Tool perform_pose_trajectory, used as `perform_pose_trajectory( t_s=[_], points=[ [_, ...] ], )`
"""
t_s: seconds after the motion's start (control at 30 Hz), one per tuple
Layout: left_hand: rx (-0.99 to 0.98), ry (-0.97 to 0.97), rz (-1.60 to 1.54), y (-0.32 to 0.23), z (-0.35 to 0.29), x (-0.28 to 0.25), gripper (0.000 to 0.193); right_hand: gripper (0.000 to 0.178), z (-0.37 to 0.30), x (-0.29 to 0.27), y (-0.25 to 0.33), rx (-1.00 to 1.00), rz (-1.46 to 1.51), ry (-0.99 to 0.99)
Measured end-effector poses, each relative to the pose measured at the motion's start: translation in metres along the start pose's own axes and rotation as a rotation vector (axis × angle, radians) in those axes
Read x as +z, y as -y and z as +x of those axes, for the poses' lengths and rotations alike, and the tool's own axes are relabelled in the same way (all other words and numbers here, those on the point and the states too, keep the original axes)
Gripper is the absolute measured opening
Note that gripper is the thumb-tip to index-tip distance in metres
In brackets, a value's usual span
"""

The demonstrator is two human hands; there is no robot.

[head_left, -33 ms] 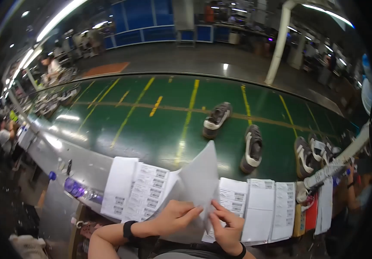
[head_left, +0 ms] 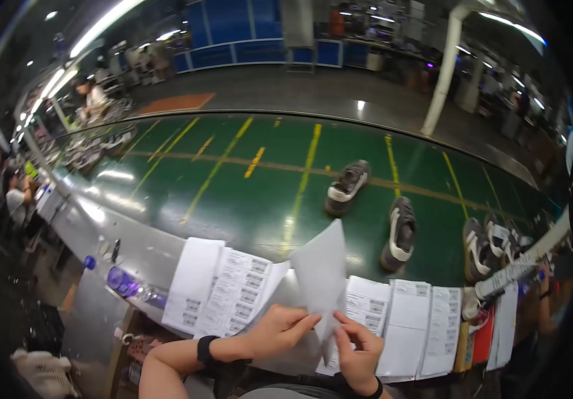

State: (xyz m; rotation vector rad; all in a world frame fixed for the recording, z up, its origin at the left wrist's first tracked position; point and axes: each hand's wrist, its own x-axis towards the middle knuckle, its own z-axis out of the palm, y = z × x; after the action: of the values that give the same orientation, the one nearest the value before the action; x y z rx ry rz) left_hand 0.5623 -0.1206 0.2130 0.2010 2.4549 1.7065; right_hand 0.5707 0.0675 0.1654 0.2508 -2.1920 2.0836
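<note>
My left hand (head_left: 285, 330) pinches a pale paper sheet (head_left: 321, 266) between thumb and fingers. On the sheet's right edge, my right hand (head_left: 360, 352) is closed as well. The sheet stands up, folded or bent, with its pointed top toward the conveyor; whether it is one layer or more I cannot tell. Left of it lie a white paper stack (head_left: 192, 282) and label sheets (head_left: 240, 292) printed with barcodes. To the right are more label sheets (head_left: 366, 302), a mostly blank stack (head_left: 403, 326) and another barcoded stack (head_left: 441, 332).
Beyond the metal ledge (head_left: 143, 246) runs a green conveyor belt (head_left: 233, 193) with yellow lines. Two grey-and-white sneakers (head_left: 348, 187) (head_left: 399, 233) stand on it, with several more shoes (head_left: 477, 249) at right. A purple-labelled bottle (head_left: 123, 282) lies at left. A pale pole (head_left: 526, 256) crosses at right.
My view has turned slightly, so the scene sits a little further right. Both hands keep their pinch on the paper sheet, whose upper part looks narrower now.
</note>
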Motion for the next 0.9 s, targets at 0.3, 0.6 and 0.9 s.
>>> perform_pose_trajectory(
  t_s=[0.3, 0.6, 0.9],
  points=[
    [-0.313, -0.014, 0.121, 0.092, 0.025, -0.038, 0.035, 0.016, 0.030, -0.053, -0.018, 0.393, 0.556, -0.241],
    [-0.204, 0.067, 0.903, 0.074, 0.024, -0.054, 0.044, 0.015, 0.024, -0.102, -0.008, 0.107, -0.026, -0.304],
    [0.537, 0.233, 0.299, -0.036, 0.041, -0.005, 0.072, 0.026, 0.039, -0.007, 0.038, -0.813, -0.675, 0.000]
  ],
)
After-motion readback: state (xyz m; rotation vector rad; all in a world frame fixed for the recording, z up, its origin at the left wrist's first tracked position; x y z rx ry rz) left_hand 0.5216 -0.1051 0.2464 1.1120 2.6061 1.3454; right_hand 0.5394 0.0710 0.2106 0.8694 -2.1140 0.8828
